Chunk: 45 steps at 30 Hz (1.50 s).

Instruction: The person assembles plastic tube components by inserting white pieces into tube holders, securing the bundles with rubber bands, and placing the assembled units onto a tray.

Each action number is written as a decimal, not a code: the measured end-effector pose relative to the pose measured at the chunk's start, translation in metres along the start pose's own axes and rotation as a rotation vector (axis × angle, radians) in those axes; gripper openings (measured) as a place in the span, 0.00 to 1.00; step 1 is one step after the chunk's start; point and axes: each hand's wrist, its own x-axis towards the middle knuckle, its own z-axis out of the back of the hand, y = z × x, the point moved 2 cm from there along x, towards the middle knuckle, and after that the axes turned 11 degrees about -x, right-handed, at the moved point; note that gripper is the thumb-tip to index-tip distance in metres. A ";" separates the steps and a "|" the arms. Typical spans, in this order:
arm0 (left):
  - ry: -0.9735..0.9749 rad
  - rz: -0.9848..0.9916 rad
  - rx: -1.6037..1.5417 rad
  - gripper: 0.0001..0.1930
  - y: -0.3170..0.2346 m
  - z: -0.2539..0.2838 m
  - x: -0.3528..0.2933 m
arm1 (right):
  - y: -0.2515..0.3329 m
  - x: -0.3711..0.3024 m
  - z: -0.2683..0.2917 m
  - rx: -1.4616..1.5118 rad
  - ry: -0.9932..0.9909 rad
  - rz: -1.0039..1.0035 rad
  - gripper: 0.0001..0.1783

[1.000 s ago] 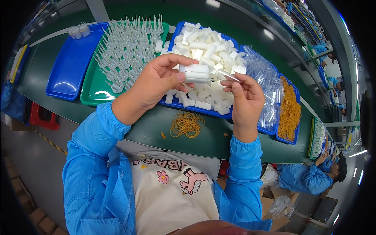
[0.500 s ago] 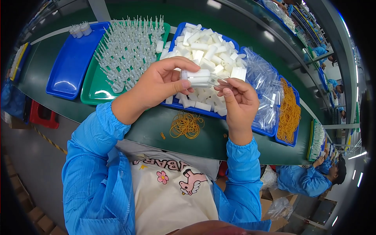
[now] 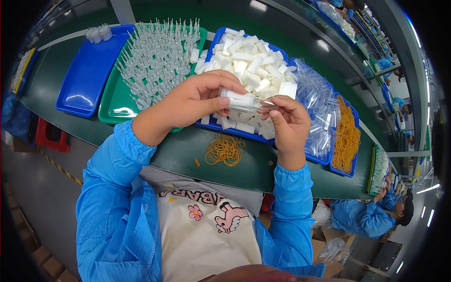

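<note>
Over the tray of white foam pieces, my left hand is closed around a clear plastic tube-like piece with white foam blocks in it. My right hand pinches the narrower transparent right end between thumb and fingers. What exactly lies under the right fingertips is partly hidden. Loose white foam pieces heap up in a blue tray just behind both hands. Below the held piece, a small tangle of orange rubber bands rests on the dark green table.
To the left stand a green tray of upright clear thin-tipped parts and a blue tray with several small white bundles at its far end. On the right are clear plastic tubes and a tray of rubber bands. A co-worker sits farther right.
The held piece has tilted, its right end slightly lower, and both hands have shifted slightly. My left fingers have moved a little along it.
</note>
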 end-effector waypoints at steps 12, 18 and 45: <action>-0.011 -0.004 -0.060 0.17 0.006 -0.004 0.001 | 0.002 0.001 -0.013 -0.089 -0.018 0.020 0.13; 0.042 -0.059 -0.029 0.19 0.012 -0.009 0.000 | 0.006 0.000 -0.021 -0.168 -0.221 0.013 0.15; -0.198 -0.086 -0.182 0.21 0.008 -0.001 -0.004 | 0.004 0.023 -0.009 -0.179 -0.263 -0.027 0.14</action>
